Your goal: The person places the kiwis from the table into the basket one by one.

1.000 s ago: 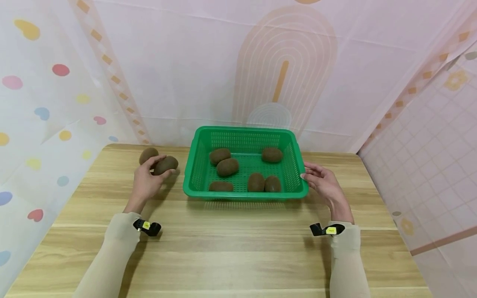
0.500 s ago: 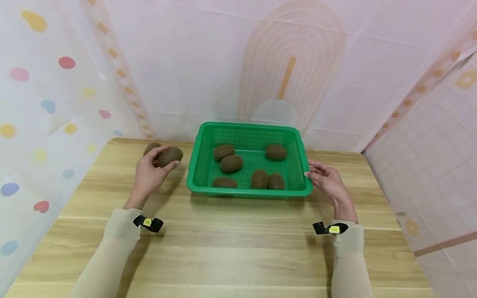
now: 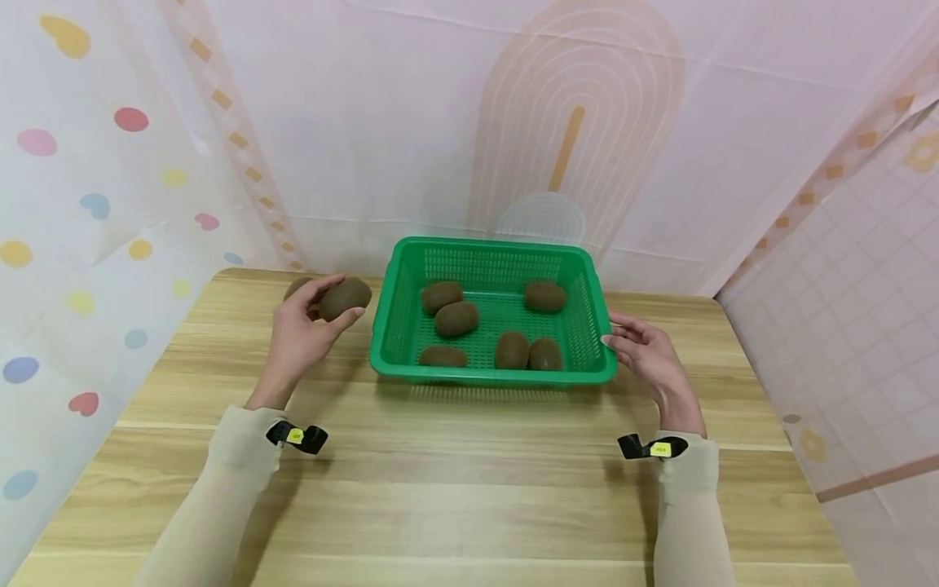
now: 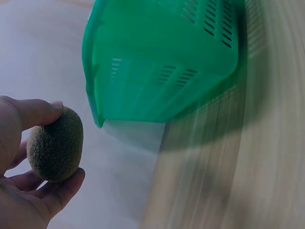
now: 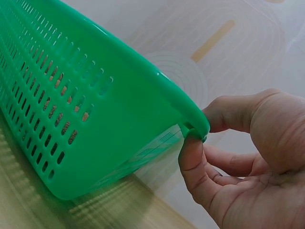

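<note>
My left hand (image 3: 304,334) pinches a brown fuzzy kiwi (image 3: 346,299) between thumb and fingers, left of the green basket (image 3: 499,377). In the left wrist view this kiwi (image 4: 58,147) is raised above the tabletop, beside the basket's outer wall (image 4: 138,90). Another kiwi (image 3: 297,287) lies behind the left hand, mostly hidden by it. At the basket's right end my right hand (image 3: 649,359) grips the rim, with thumb and curled fingers on either side of it in the right wrist view. Several kiwis (image 3: 456,319) lie on the basket's floor.
The basket stands on a wood-grain table (image 3: 455,505), near its back edge. A pale patterned cloth (image 3: 381,122) hangs behind the table, with more at both sides. Black wrist cameras (image 3: 297,436) are strapped over both sleeves.
My left hand has lifted the kiwi off the table and carried it up and right, toward the basket. My right hand keeps its grip on the rim. The head view has shifted slightly.
</note>
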